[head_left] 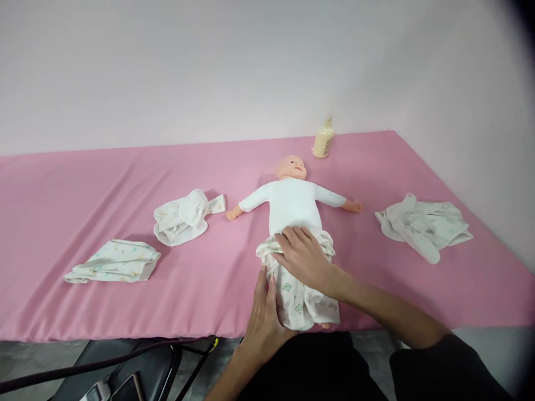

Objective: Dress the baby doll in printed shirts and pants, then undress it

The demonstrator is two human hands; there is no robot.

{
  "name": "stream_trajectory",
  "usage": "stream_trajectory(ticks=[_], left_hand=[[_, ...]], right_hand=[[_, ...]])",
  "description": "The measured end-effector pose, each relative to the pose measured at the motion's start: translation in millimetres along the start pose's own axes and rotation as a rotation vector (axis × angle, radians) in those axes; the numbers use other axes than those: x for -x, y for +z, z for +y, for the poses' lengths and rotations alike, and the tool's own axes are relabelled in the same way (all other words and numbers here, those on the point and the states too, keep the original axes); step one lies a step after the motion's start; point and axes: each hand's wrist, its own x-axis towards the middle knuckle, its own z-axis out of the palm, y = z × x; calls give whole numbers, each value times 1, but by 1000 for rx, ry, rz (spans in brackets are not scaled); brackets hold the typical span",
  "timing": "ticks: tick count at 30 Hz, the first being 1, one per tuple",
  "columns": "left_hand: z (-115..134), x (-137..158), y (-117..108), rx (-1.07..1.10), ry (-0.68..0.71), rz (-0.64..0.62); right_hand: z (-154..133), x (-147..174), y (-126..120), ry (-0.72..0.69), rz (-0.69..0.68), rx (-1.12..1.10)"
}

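A baby doll (pixel 292 203) lies on its back with its head toward the wall and its arms spread out. Its cloth torso is white, and printed baby trousers (pixel 298 306) cover its legs, bunched at the waist. Across that waistband lies my right hand (pixel 305 256), its fingers curled on the gathered fabric. My left hand (pixel 265 314) is at the trousers' left side, fingertips closed on the cloth near the waist. The doll's legs are mostly hidden by the trousers; a bit of foot shows below the hem.
On the pink-covered table (pixel 200 301) lie a folded printed cloth (pixel 115 262), a crumpled white garment (pixel 181 217) and another white garment (pixel 426 223) at right. A pump bottle (pixel 323 139) stands by the wall. A black chair (pixel 137 362) holds a phone (pixel 127 388) below.
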Motion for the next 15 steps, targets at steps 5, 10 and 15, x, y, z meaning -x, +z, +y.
stream_trajectory(ticks=[5, 10, 15], left_hand=[[2, -2, -2, 29, -72, -25], [0, -1, 0, 43, -54, 21], [-1, -4, 0, 9, -93, -2]], right_hand=[[-13, 8, 2, 28, -148, -115], [-18, 31, -11, -86, -319, -275], [-20, 54, -28, -168, -470, -483]])
